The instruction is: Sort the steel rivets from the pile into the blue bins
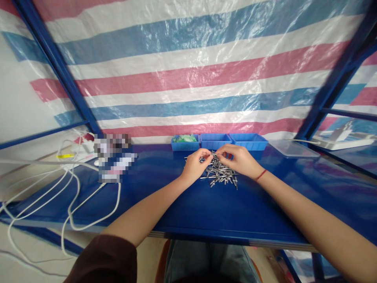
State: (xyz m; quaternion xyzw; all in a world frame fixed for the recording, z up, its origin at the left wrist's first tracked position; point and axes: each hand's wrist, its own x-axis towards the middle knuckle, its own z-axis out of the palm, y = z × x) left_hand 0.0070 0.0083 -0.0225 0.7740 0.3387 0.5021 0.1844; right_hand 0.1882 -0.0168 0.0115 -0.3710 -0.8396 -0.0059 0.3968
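Thin, shiny metal pins lie in a loose pile (221, 173) on the blue tabletop (182, 212). Above the back of this pile, my left hand (194, 166) and my right hand (240, 160) meet fingertip to fingertip. Each hand pinches an end of a slim metal pin (214, 153), held roughly level between them. The pin's fine detail is too small to make out. My fingers partly cover the pile's far side. A red cord circles my right wrist.
Behind the hands stand three blue bins: a left bin (185, 147) with green material, a middle bin (216, 147) and a right bin (250, 144). A clear plastic lid (294, 149) lies to the right. White cables (78, 196) trail over the left side.
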